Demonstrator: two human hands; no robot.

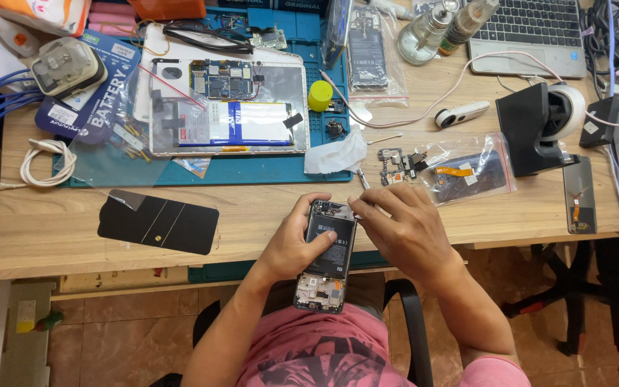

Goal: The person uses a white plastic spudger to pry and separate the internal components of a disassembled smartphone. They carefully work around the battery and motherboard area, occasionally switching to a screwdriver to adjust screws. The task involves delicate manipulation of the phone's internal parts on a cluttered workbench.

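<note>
My left hand [294, 241] grips an opened smartphone [326, 258] with its back cover off, the black battery and boards showing. It is held over the table's front edge and my lap. My right hand [404, 228] pinches thin tweezers [362, 179] at the phone's top end, fingers closed around the tool. A small circuit part [394, 162] and a crumpled white tissue [335, 155] lie just beyond the hands.
An opened tablet [229, 107] lies on a teal mat [266, 169] with a yellow cap [319, 95]. A black back cover [159, 221] sits left. Bagged parts [471, 172], a tape dispenser [542, 125], a laptop [528, 32], bottles [428, 29] and cables [48, 163] surround.
</note>
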